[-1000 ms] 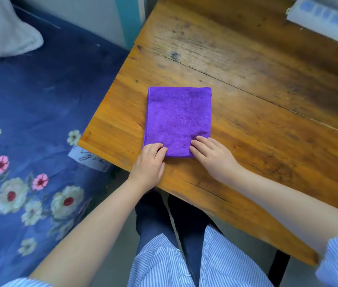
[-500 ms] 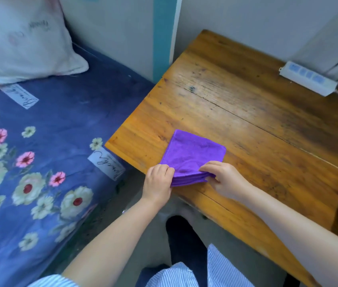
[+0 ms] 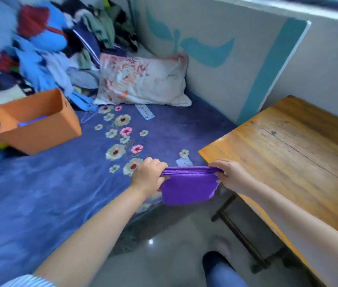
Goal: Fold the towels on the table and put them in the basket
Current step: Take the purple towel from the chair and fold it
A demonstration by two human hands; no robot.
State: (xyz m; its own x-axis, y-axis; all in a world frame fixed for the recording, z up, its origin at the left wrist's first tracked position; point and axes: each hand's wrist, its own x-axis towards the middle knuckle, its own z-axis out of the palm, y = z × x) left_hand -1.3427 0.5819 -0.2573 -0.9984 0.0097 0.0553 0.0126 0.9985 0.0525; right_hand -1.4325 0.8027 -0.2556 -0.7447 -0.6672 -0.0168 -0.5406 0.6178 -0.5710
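A folded purple towel (image 3: 188,188) hangs in the air between the bed and the wooden table (image 3: 292,154), just off the table's left corner. My left hand (image 3: 148,177) grips its left upper end and my right hand (image 3: 229,175) pinches its right upper end. An orange basket (image 3: 40,129) stands on the bed at the far left, with something blue-purple lying inside it. The basket is well away from both hands.
A blue flowered bedspread (image 3: 60,193) covers the bed. A floral pillow (image 3: 143,81) lies against the wall, and a heap of clothes (image 3: 46,48) sits behind the basket. Grey floor and my dark shoe (image 3: 215,264) are below.
Both hands lifted the folded towel off the table and carried it left, off the table's corner. The view has swung left, bringing the bed and basket into sight.
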